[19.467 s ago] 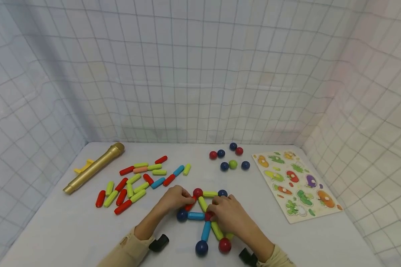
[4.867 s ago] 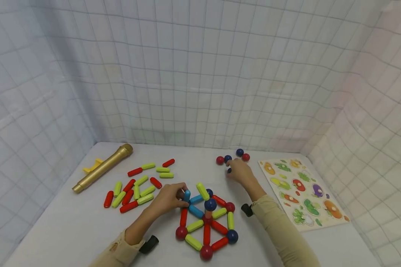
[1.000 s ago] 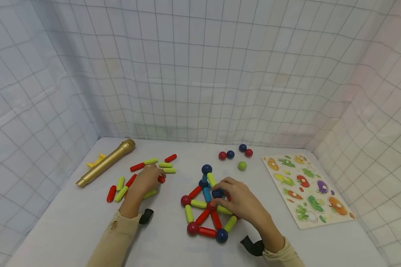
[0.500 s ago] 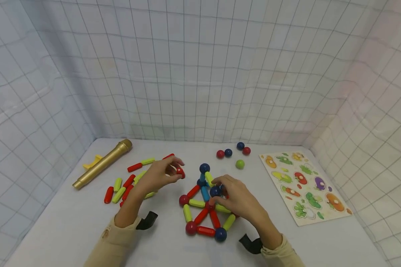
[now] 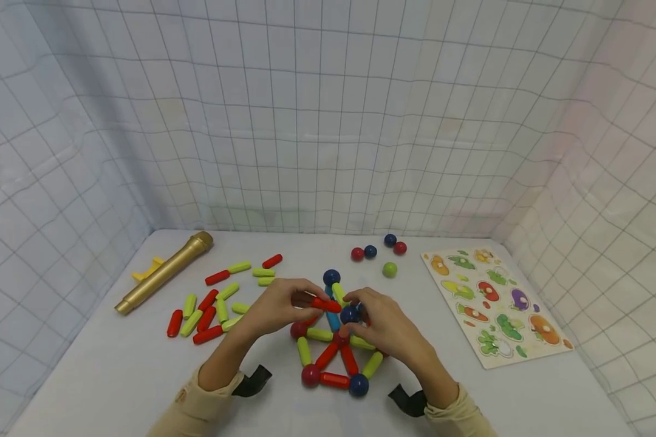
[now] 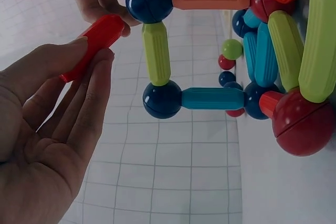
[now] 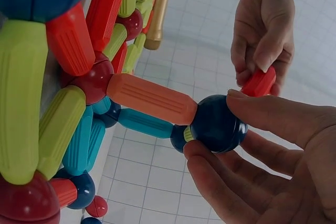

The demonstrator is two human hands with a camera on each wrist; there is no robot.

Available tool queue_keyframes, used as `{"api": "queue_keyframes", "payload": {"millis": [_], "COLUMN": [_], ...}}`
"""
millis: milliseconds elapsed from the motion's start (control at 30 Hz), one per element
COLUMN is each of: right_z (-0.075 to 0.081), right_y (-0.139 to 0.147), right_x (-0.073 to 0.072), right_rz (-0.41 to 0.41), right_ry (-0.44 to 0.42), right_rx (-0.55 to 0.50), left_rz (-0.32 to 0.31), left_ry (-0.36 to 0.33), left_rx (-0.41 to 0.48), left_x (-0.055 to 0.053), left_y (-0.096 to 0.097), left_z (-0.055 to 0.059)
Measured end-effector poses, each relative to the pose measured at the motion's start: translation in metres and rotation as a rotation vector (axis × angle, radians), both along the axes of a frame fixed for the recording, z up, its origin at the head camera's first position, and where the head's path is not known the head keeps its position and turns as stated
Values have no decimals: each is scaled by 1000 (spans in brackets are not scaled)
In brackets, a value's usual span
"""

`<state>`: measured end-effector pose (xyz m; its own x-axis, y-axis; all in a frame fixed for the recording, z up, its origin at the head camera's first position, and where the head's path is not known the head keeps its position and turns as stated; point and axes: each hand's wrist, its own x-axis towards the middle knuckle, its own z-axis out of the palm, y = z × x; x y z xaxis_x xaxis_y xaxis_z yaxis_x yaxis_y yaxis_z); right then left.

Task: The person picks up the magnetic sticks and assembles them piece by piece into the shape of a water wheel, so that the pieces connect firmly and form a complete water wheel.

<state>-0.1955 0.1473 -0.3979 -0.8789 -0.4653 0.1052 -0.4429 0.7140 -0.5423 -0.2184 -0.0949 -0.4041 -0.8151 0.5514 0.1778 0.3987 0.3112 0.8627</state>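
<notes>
My left hand [image 5: 284, 308] pinches a red magnetic rod [image 6: 94, 45] between thumb and fingers, close beside a dark blue ball [image 7: 218, 123]. That ball tops an upright orange rod [image 7: 152, 98], and the thumb and fingertips of my right hand [image 5: 385, 325] grip it. A yellow-green rod [image 6: 156, 53] links it to a second raised blue ball [image 6: 161, 99] on an upright light blue rod [image 6: 212, 98]. Both uprights rise from a flat wheel of rods around a red centre ball [image 5: 341, 337]. My right hand covers part of the wheel's right side in the head view.
Loose red and yellow-green rods [image 5: 221, 309] lie on the left, near a gold toy microphone [image 5: 166, 270] and a yellow piece [image 5: 149, 269]. Several loose balls, including a green ball [image 5: 390, 269], sit at the back. A vegetable puzzle board [image 5: 497, 306] lies right. Grid-patterned cloth walls surround the table.
The build has gained a raised part since the older frames. Over the last second my left hand took the red rod from the left pile and carried it right; my right hand stayed at the ball.
</notes>
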Motion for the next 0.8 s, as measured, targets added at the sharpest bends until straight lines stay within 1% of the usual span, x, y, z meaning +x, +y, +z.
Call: {"api": "queue_keyframes", "payload": {"millis": [167,300,400,500,567,633,667,700,767,800], "right_z": [-1,-1,-1,0,0,0,0,0,0,0], "right_y": [0,0,0,0,0,0,0,0,0,-1], "right_x": [0,0,0,1,1,1,1,1,1,1], "right_rz": [10,16,19,20,16,14,12,11,8,9], "right_ry": [8,25,40,46,41,40,39,40,42,43], "right_rx": [3,3,7,10,11,15,18,21,26,27], "left_rz": [8,3,7,-4,-18,-14,5,39,137,191], "left_ry": [-59,-76,-77,-82,-77,-38,-7,27,101,124], "left_rx": [-10,-22,-23,-23,-48,-104,-142,-185,-293,-351], "left_x": [-1,-1,-1,-1,-2,-3,-5,-7,-11,-13], "left_y": [4,8,9,8,5,-1,-6,-12,-26,-34], "left_z": [-4,-5,-5,-5,-4,-3,-2,-1,1,1]}}
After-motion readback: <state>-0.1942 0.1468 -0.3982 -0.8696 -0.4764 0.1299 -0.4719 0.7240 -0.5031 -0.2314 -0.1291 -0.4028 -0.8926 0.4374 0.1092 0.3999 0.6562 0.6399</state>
